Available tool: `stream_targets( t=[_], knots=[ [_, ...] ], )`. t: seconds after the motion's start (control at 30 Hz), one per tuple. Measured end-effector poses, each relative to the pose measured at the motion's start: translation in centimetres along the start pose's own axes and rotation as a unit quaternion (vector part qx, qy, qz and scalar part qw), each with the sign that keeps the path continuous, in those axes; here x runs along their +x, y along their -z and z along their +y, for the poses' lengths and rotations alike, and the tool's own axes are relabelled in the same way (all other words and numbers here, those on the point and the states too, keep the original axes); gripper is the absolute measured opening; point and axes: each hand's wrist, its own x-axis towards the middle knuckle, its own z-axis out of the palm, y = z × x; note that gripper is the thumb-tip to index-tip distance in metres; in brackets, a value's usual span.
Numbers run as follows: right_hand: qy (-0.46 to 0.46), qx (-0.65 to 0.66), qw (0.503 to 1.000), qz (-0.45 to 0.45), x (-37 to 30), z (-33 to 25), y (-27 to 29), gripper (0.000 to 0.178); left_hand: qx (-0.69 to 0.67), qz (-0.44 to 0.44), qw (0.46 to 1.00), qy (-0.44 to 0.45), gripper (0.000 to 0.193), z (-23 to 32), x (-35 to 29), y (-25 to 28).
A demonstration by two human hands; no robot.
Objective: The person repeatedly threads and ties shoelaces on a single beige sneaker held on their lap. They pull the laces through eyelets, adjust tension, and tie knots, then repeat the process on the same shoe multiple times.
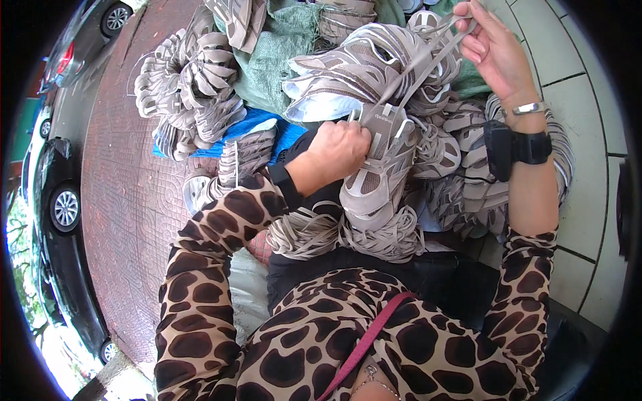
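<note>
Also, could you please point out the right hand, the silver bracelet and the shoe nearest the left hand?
Right hand [496,55], head view: middle of the hand.
Silver bracelet [528,108], head view: its band.
Shoe [369,188], head view: its toe.

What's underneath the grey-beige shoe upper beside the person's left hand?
Past the toe of the shoe upper, a bundle of pale laces peeks out, with black fabric around the lap. Whatever lies directly beneath the upper is covered.
</note>
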Motion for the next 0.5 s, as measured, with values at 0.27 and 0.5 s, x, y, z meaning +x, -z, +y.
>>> stream_targets(
  t=[0.27, 0.5],
  knots=[
    [0.015, -0.027, 0.998, -0.058, -0.5, 0.2, 1.7, 0.029, -0.047, 0.137, 0.988, -0.053, 0.012, 1.3, -2.2, -0.8],
    [0.007, 0.007, 0.999, -0.033, -0.6, 1.3, 0.6, 0.027, -0.236, 0.009, 0.972, 0.014, 0.013, 0.4, -1.1, 0.4]
  ],
)
